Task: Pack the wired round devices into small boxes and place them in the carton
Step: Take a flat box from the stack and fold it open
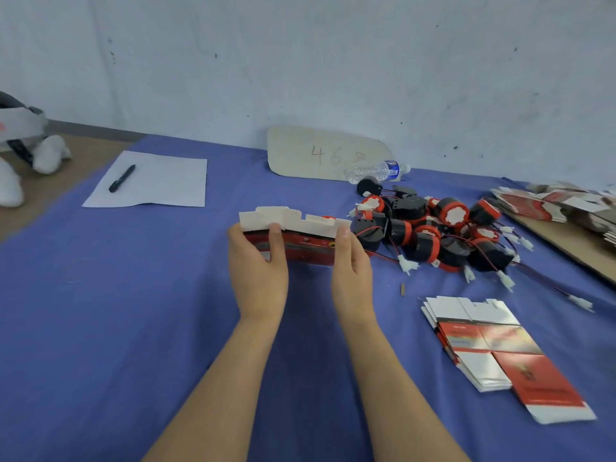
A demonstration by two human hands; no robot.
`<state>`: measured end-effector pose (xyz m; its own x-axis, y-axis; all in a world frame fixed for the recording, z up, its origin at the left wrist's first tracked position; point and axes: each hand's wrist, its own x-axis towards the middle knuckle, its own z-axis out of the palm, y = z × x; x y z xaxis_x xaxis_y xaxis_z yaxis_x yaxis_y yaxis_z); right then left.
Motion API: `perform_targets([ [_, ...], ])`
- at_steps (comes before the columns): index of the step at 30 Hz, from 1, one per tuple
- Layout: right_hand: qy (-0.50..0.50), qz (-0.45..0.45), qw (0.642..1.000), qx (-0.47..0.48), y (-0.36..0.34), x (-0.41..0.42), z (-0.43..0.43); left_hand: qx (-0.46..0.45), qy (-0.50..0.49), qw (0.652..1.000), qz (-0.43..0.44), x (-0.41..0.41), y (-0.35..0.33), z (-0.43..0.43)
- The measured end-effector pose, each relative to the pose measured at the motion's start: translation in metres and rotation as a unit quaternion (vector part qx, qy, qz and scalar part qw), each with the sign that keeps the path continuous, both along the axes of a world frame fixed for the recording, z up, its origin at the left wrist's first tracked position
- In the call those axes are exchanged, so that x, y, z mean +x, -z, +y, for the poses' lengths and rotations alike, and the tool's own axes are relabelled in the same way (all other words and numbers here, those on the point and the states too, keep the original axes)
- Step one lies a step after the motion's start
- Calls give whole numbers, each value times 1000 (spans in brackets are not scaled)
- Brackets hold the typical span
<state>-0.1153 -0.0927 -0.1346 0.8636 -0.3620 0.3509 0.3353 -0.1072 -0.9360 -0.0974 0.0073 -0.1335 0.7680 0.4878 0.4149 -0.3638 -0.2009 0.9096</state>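
While both forearms reach forward from the near edge of the bench (100,295), the left hand (258,265) and the right hand (351,265) grip one flattened small box (301,243), a hand at each end, thumbs pressed on its near face, fingers hidden behind it.

- Small box: held on edge at mid-bench; red printed panel below, white flaps standing along the top.
- Round devices (433,231): loose heap just right of the held box; black bodies, red bands, white-faced tops, red-and-black wires ending in white plugs.
- Stack of flat boxes (483,345): toward the near right corner, fanned, red and white.
- More flat boxes (550,203): on brown cardboard (573,243), right edge.
- Paper sheet (166,181) with black pen (122,178): far left.
- Cardboard piece (300,151) marked "46": far edge, against the wall.
- Water bottle (380,171): lying before it.
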Motion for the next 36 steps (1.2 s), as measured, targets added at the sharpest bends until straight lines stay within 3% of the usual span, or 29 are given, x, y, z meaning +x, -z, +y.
perform_targets([
  [5, 2, -30, 999, -9, 3, 0, 0, -48, 11, 999, 13, -2, -2, 1],
  [15, 16, -28, 999, 5, 2, 0, -1, -41, 52, 998, 21, -3, -4, 0],
  [22, 7, -19, 1000, 9, -2, 0, -6, -120, 216, 969, 12, -9, -11, -1],
  [26, -16, -28, 999, -29, -3, -2, -3, -62, 208, 976, 1, -12, -12, -6],
  [30, -39, -26, 997, -54, -5, -1, 0, -79, 220, 972, 0, -16, -15, -8],
  [36, -103, 29, 993, 53, -9, -3, -2, -94, 208, 974, 4, -19, -15, -10],
])
